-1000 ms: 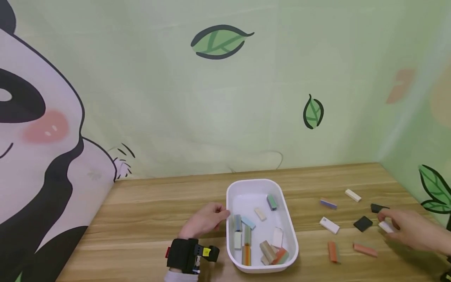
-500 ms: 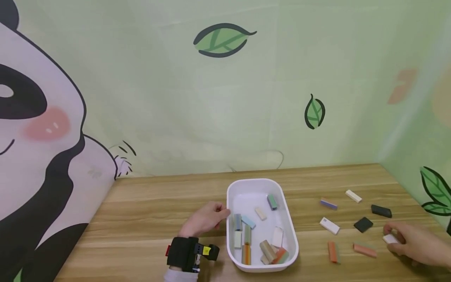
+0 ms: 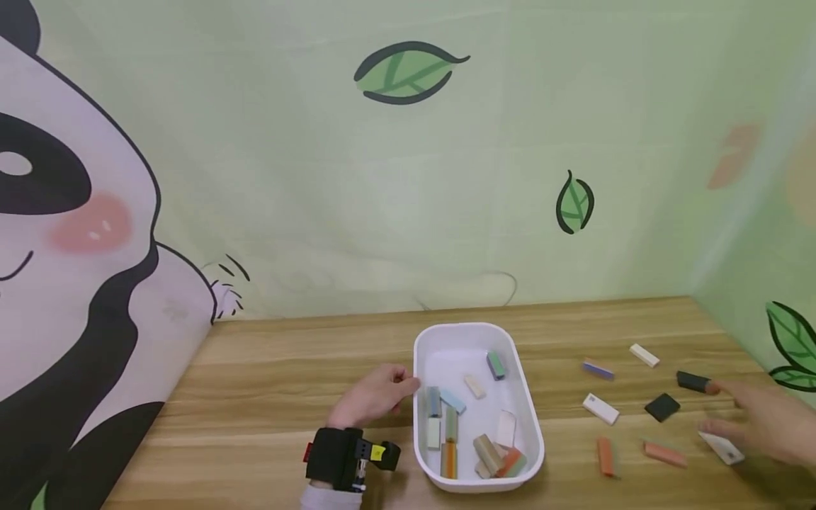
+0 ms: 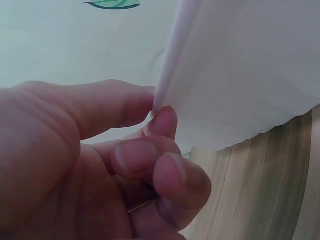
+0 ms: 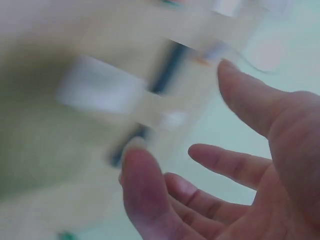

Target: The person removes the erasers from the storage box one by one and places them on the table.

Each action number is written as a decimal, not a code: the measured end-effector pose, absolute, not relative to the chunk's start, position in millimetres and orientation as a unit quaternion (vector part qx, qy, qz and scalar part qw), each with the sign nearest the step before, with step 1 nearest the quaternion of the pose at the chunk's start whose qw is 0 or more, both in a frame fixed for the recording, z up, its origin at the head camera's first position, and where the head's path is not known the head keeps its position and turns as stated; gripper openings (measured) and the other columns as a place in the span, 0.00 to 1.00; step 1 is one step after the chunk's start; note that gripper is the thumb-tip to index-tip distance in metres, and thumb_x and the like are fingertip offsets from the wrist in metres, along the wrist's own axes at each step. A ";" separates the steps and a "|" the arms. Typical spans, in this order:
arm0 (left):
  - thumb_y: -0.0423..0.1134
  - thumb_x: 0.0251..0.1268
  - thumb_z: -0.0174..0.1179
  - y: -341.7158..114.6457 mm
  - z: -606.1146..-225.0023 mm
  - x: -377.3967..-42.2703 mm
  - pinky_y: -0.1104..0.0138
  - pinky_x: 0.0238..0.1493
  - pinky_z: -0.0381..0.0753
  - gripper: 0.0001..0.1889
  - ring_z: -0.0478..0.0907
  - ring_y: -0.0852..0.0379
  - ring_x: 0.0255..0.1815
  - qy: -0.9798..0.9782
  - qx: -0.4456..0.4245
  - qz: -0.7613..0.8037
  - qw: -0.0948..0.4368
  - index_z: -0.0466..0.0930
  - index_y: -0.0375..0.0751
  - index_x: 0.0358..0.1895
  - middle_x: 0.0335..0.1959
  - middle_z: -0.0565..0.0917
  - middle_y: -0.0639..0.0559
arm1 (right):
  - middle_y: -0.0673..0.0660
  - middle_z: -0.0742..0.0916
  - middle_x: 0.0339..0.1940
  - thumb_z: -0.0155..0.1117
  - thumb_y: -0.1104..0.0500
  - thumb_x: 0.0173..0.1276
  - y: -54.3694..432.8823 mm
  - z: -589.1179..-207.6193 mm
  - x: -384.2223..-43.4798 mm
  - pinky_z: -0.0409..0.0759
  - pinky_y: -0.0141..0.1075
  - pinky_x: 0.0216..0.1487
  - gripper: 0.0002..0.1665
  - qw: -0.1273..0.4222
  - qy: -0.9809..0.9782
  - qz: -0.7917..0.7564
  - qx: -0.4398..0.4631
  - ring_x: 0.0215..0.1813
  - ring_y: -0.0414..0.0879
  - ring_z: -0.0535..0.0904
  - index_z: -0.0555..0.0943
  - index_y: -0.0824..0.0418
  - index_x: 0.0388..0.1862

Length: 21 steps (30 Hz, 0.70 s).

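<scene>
My left hand [image 3: 372, 397] pinches the left rim of a white plastic tub [image 3: 538, 446] between thumb and fingers; the left wrist view shows the thumb [image 4: 120, 100] against the rim. At the far right, my right hand [image 3: 761, 425] hovers with thumb and fingers spread apart. Just under its thumb lies a white rectangular block [image 3: 723, 448] on the table. Its index fingertip appears close to a black block [image 3: 692, 382]; whether they touch, I cannot tell. The blurred right wrist view shows nothing between the fingers, with the white block [image 5: 102, 87] beyond them.
Several coloured blocks lie inside the tub, among them a tan one [image 3: 487, 455]. On the wooden table [image 3: 274, 397], right of the tub, are a black square piece [image 3: 662, 407], a white block [image 3: 601, 409], orange-and-grey pieces [image 3: 605, 457] and a blue-edged one [image 3: 598, 369]. A printed cloth wall stands behind.
My right hand has let go of the white block, which now lies on the table farther right and nearer me. The fingers have spread. My left hand has stayed on the tub's rim.
</scene>
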<state>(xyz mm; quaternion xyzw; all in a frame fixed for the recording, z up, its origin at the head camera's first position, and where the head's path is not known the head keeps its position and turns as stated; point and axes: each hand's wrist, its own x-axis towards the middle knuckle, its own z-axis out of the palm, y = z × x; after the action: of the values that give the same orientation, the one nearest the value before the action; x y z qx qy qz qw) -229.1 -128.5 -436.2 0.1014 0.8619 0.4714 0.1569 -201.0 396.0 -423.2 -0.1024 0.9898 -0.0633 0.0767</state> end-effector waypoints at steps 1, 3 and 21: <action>0.42 0.73 0.54 -127.9 -436.3 -229.4 0.66 0.23 0.63 0.12 0.68 0.56 0.20 0.862 0.104 0.472 0.156 0.78 0.37 0.34 0.20 0.71 0.51 | 0.72 0.82 0.40 0.68 0.37 0.61 392.4 -412.4 -203.0 0.78 0.54 0.35 0.43 0.054 0.992 -0.054 -0.103 0.39 0.65 0.80 0.74 0.77 0.51; 0.42 0.73 0.54 -126.8 -435.7 -229.5 0.66 0.23 0.62 0.12 0.67 0.56 0.20 0.863 0.100 0.470 0.155 0.78 0.37 0.35 0.19 0.71 0.50 | 0.75 0.81 0.42 0.66 0.37 0.62 382.4 -393.0 -207.7 0.78 0.54 0.33 0.45 0.010 0.992 -0.056 -0.112 0.40 0.66 0.79 0.74 0.78 0.54; 0.42 0.72 0.55 -127.0 -434.5 -228.0 0.66 0.25 0.65 0.11 0.70 0.55 0.22 0.872 0.095 0.454 0.157 0.78 0.39 0.34 0.22 0.72 0.51 | 0.67 0.81 0.49 0.62 0.38 0.67 229.0 -352.1 -253.3 0.78 0.54 0.45 0.38 -0.037 0.960 -0.146 -0.234 0.49 0.60 0.79 0.76 0.69 0.59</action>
<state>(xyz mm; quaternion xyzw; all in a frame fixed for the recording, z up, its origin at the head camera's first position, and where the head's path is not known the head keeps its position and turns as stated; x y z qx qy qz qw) -228.0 -127.0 -434.5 0.0948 0.8719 0.4542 0.1568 -253.3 229.0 -352.1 -0.2341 0.9605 -0.1459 -0.0374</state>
